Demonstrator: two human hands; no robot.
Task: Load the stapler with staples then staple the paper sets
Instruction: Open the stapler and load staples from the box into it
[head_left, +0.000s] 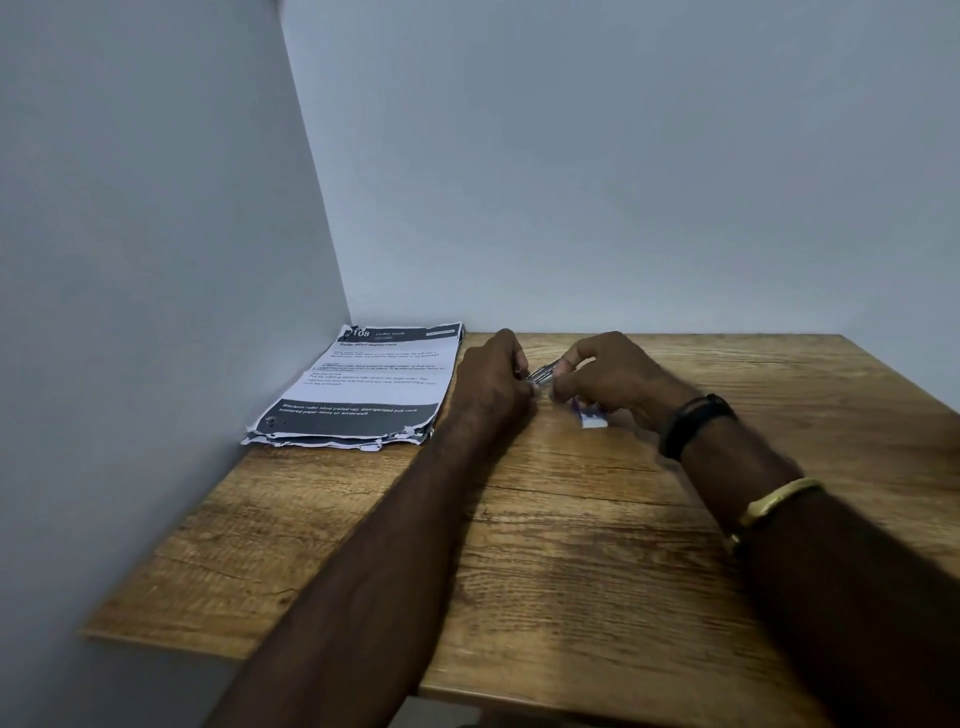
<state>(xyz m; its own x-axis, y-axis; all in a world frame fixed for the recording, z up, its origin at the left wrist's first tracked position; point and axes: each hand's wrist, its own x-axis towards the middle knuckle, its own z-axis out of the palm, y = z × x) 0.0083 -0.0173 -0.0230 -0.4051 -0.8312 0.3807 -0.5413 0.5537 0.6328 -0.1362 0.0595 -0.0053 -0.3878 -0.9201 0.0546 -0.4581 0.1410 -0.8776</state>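
Observation:
A small metal stapler (541, 375) is held just above the wooden table (571, 545), between both hands. My left hand (491, 387) grips its near-left end and hides most of it. My right hand (608, 379) pinches the far-right end with thumb and fingers. Under my right palm lies a small white and purple staple box (592, 418), partly hidden. A stack of printed paper sets (363, 387) with dark header and footer bands and ragged front edges rests at the back left corner of the table, left of my left hand.
Grey walls close the table in on the left and at the back. My right wrist wears a black band (693, 423) and a gold bangle (774, 501). The table's front edge runs near the bottom of the view.

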